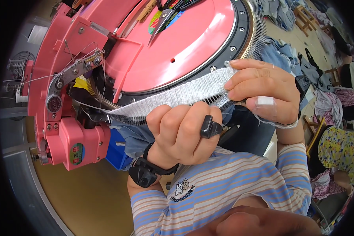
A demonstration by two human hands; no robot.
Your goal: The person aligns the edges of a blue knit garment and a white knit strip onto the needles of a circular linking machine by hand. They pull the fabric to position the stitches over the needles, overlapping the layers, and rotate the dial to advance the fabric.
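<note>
A pale grey ribbed knit band [185, 91] runs along the near rim of a pink round linking machine [208, 37], over its ring of thin points. My left hand [185, 135] is closed at the band's lower edge, knuckles up, a black device on one finger; its fingertips are hidden. At the band's right end, my right hand [263, 86] pinches the corner between its fingers and thumb. White tape wraps that thumb. Loose yarn trails around the right hand's wrist. Darker knit shows just beneath the band.
Scissors [163, 24] and a wooden clothespin [146, 11] lie on the pink disc. Left of it stands the machine's pink arm with a threaded metal guide [76, 70]. A blue bin [117, 149] is below. Garment heaps [328, 106], wooden stools [305, 19] and another person [341, 151] are at right.
</note>
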